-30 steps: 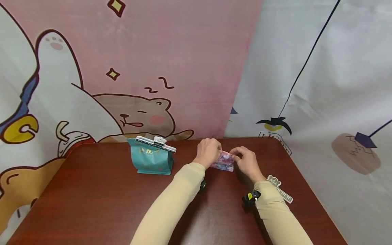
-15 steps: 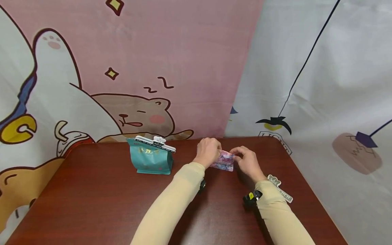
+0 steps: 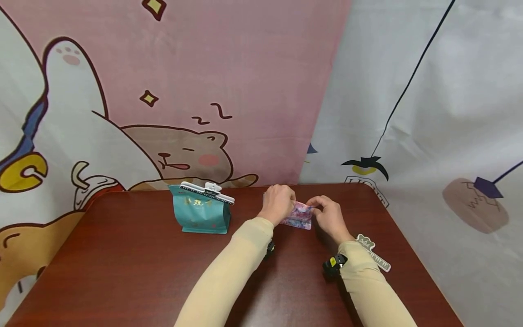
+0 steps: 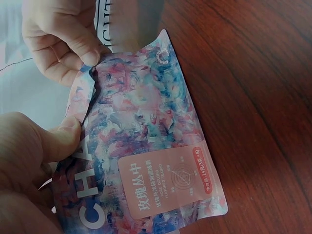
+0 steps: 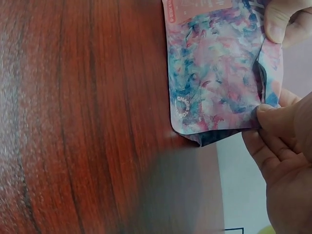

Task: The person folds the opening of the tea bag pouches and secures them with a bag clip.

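Between the two hands stands a pink and blue tea bag pouch [image 4: 141,112] with a pink label, its lower edge on the table. Thumb and fingers of the left hand [image 3: 279,203] pinch its top edge toward the left. The right hand [image 3: 330,217] pinches the top edge near the right corner. In the left wrist view the top edge is bent over between the two grips, and a dark gap shows along it. From the right wrist, the same pouch [image 5: 214,73] shows a dark fold at its side, with the right thumb [image 5: 275,119] on the top corner.
A teal bag [image 3: 202,213] stands at the back left of the brown table [image 3: 155,272], a white sealing clip [image 3: 208,191] across its top. Another clip [image 3: 373,254] lies beside the right wrist, partly hidden by the sleeve. A printed cloth [image 3: 261,91] hangs behind the table.
Both hands keep their grips on the pouch and stay almost in place. The right wrist has shifted very slightly; the teal bag and the clips have not moved.
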The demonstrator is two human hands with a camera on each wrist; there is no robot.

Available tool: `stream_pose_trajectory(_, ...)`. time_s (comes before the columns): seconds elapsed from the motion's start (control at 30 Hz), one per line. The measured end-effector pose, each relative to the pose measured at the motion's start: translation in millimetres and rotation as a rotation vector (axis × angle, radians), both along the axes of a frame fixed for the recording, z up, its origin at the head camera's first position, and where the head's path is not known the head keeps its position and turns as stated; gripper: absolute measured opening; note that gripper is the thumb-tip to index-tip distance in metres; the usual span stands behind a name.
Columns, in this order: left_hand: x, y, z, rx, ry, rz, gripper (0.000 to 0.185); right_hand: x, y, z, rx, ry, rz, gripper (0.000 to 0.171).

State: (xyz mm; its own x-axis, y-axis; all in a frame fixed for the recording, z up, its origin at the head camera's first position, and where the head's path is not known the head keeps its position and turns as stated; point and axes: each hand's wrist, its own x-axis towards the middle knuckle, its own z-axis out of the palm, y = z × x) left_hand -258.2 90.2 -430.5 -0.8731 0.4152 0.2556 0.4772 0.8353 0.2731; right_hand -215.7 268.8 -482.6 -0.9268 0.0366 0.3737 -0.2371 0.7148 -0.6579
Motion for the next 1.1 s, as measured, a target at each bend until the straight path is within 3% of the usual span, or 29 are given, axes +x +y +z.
stream_pose_trajectory(0.3,1.0,-1,1.1,0.008,-0.019,0.003,0.012,3.3,4,8.8,-0.041,-0.092,0.065,0.009)
stream_pose_trajectory(0.53,0.3,-1,1.7,0.005,-0.008,-0.017,0.016,2.1,2,12.4,-0.051,-0.117,0.097,0.011)
stream_pose_trajectory(0.87,-0.4,-1,0.6,0.011,-0.003,-0.019,0.017,-0.7,-5,10.4,-0.003,-0.065,0.080,0.008)
stream_pose_trajectory(1.1,-1.0,-1,0.5,0.015,0.023,-0.027,0.016,-2.1,-10,6.4,0.042,0.068,0.041,0.004)
